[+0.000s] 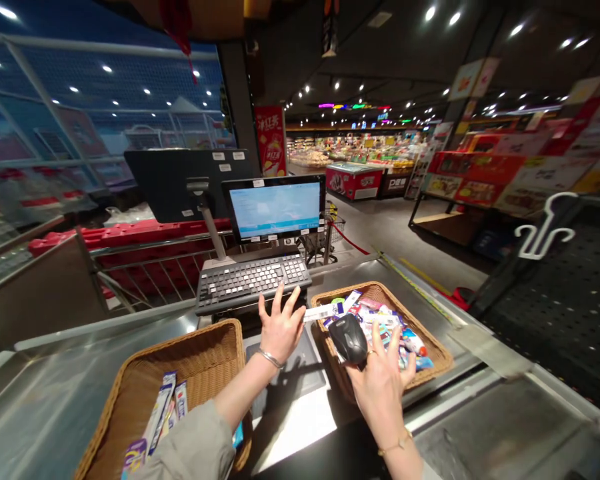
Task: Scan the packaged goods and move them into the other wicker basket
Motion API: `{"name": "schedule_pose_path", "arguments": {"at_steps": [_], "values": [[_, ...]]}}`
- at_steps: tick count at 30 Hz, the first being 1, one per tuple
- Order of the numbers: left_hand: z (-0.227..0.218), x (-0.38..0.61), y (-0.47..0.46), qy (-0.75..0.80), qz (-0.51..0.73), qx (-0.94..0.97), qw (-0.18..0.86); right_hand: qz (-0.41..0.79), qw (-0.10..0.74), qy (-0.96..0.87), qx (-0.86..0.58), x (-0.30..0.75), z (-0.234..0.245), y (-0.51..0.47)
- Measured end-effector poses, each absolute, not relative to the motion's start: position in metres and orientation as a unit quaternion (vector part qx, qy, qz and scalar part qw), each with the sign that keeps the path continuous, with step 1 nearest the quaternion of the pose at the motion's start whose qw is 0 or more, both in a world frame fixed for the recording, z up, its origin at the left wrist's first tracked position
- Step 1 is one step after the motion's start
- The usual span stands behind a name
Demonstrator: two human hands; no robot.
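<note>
My left hand (280,330) is above the front edge of a black keyboard (255,280), its fingers spread toward the keys. A slim white stick packet (323,313) with a barcode juts out to the right from its thumb side, gripped there. My right hand (383,383) holds a black handheld barcode scanner (349,338), whose head faces the packet. Beneath the scanner sits a wicker basket (443,363) filled with small colourful snack packets (380,317). A second wicker basket (205,340), under my left forearm, contains several slim packets (163,407).
Behind the keyboard stands a lit monitor (276,210), with a dark second screen (180,183) to its left. Metal counter surfaces (500,427) lie on both sides. At the right are a black perforated panel (570,300) and white hooks (545,230).
</note>
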State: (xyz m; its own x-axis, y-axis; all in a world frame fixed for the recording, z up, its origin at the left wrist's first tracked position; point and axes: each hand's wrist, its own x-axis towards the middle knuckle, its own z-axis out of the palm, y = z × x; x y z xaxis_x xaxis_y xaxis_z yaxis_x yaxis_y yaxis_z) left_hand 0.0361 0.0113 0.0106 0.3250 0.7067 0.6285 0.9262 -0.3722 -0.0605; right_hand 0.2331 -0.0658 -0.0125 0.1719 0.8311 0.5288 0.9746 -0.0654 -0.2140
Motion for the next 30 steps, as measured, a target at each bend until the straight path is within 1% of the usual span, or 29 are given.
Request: {"name": "schedule_pose_path", "arguments": {"at_steps": [15, 22, 26, 30], "values": [[-0.012, 0.112, 0.03, -0.426, -0.218, -0.862, 0.171, -0.147, 0.258, -0.548, -0.782, 0.296, -0.017, -0.075], [-0.019, 0.153, 0.043, -0.452, -0.203, -0.859, 0.13, -0.148, 0.259, -0.547, -0.783, 0.307, -0.02, -0.077], [-0.013, 0.149, 0.045, -0.464, -0.206, -0.853, 0.125, -0.148, 0.254, -0.558, -0.776, 0.306, -0.018, -0.075], [-0.002, 0.121, 0.04, -0.477, -0.218, -0.841, 0.135, -0.135, 0.254, -0.582, -0.76, 0.291, -0.015, -0.067]]}}
